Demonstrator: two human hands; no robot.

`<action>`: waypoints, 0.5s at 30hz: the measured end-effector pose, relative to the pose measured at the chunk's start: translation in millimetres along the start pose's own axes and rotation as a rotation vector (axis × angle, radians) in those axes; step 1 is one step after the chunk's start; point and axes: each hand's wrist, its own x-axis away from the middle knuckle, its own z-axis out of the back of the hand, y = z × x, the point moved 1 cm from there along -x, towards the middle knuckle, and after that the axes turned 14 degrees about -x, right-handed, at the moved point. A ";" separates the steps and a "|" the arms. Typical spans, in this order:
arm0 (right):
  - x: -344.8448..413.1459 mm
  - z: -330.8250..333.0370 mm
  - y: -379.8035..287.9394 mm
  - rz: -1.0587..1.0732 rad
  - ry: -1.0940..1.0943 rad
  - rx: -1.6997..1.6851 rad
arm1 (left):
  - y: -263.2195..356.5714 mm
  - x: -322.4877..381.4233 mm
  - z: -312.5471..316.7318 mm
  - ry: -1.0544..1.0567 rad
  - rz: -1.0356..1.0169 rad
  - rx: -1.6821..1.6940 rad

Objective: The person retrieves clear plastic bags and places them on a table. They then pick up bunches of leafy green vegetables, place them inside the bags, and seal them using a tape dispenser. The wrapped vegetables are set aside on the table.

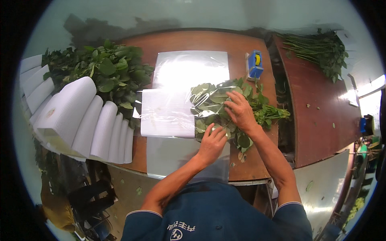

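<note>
A bunch of leafy stems [212, 98] lies across the wooden table, its cut ends pointing right. Clear plastic film covers part of its leaves. Left of the leaves, a white corrugated cardboard sleeve [167, 113] lies under the film and its flower heads, if any, are hidden. My right hand [240, 110] rests on the leaves from above, fingers spread. Near the lower edge of the bunch is my left hand [212, 144], touching the film with its fingers apart. Neither hand visibly grips anything. A stack of clear plastic sheets [190, 69] lies underneath.
White corrugated sleeves [104, 129] stand in a row at the left, by a pile of leafy stems [111, 69]. A blue tape dispenser [255, 64] with yellow tape stands at the back right. Beyond a gap, more long stems [313, 51] lie on a reddish-brown table [322, 120].
</note>
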 end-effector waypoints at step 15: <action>41.6 -10.1 1.0 -0.457 -0.179 -0.483 | -54.5 -49.2 -13.9 -0.089 0.361 -0.020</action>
